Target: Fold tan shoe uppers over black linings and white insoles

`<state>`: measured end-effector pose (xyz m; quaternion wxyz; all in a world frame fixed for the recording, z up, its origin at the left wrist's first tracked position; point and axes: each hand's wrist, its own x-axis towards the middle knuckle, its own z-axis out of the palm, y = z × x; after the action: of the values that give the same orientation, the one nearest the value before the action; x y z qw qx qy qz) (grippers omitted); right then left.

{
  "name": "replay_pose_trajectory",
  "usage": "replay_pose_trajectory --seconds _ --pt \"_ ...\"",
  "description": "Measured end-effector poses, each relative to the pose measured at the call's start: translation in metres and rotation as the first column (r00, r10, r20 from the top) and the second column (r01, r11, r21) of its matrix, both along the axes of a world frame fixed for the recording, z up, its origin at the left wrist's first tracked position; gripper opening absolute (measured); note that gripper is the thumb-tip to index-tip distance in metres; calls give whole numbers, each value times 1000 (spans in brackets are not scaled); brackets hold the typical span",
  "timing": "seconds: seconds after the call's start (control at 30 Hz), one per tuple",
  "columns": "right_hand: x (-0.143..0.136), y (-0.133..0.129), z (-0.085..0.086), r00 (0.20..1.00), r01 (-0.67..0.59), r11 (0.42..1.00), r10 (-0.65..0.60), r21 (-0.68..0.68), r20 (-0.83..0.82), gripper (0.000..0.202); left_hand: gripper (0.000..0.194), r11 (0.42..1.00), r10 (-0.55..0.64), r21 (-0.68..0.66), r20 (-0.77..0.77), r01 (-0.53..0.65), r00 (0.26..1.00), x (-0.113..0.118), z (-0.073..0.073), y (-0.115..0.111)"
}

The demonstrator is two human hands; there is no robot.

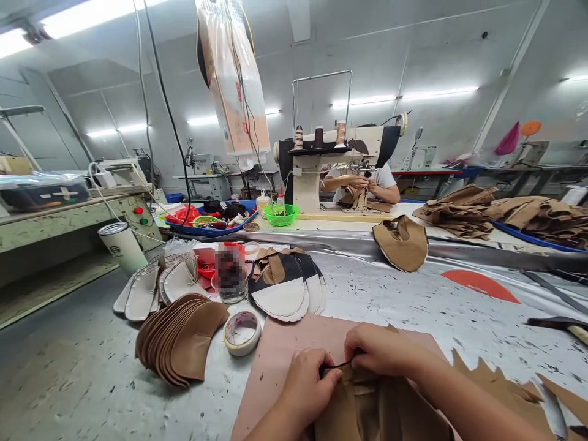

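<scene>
A folded brown leather piece (342, 413) lies at the bottom centre, partly on a pinkish board (261, 383). My left hand (309, 383) pinches its upper edge between thumb and fingers, where a dark strip shows. Close by on the right, my right hand (379, 349) has its fingers closed on the same edge. The dark strip runs across the short gap between both hands. The fingertips of my right hand are partly hidden, and the lower part of the leather runs out of view.
Left of the board are a tape roll (242, 334), stacked brown leather pieces (184, 343) and white-edged pieces (280, 297). Leather scraps (500, 389) and a hammer-like tool (558, 323) lie right. Behind, a co-worker's hands (361, 182) are at a sewing machine (307, 184).
</scene>
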<state>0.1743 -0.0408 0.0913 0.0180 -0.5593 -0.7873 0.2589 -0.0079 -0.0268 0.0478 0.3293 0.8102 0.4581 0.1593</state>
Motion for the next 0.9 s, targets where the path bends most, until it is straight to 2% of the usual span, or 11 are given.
replay_pose_trajectory --seconds 0.2,0.37,0.47,0.6,0.73,0.83,0.9 --pt "15 9 -1 994 6 998 -12 -60 -105 45 12 999 -49 13 -42 49 998 2 0 3" --pt "24 11 8 997 58 992 -63 -116 -41 51 15 994 -104 16 -37 105 994 3 3 8" --pt "13 9 7 998 48 995 -52 -82 -40 43 16 992 -123 23 -24 124 992 2 3 9" --pt "-9 10 -6 998 -48 999 46 -24 -53 22 18 992 -124 29 17 123 992 0 1 8" --pt "-18 9 -7 995 -100 992 99 72 21 16 21 990 -139 23 58 138 989 -1 -2 9" --pt "-11 0 2 987 -40 990 18 137 159 18 21 994 -105 37 49 104 993 0 -5 10" --pt "-2 -10 7 947 80 972 -143 219 287 24 23 994 -96 54 36 94 995 0 -7 12"
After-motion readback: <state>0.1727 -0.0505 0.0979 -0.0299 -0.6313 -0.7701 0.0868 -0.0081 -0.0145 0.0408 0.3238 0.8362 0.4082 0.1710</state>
